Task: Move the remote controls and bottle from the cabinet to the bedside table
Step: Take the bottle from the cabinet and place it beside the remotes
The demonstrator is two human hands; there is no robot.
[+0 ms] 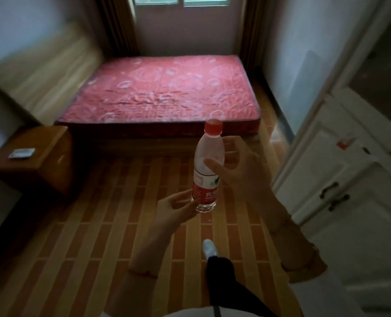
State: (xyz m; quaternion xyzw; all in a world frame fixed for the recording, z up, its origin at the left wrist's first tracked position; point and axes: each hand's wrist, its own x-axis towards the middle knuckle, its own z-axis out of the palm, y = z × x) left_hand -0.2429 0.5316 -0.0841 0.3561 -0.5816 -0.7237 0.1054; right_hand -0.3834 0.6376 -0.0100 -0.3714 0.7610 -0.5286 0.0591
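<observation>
One bottle (207,167), red cap up and nearly upright, is in mid-air over the striped floor (112,225) between both hands: the left hand (175,209) pinches its clear base with its fingertips, while the right hand (235,165) is spread loosely beside the upper body, thumb touching or nearly touching the plastic, though blur hides whether it really grips. Bedside table (33,159) sits well apart at far left with one remote (22,153) already on top, cabinet (340,170) at right. Best to firm up the low pinch or wrap the right hand round before walking left, then set it upright beside the remote.
</observation>
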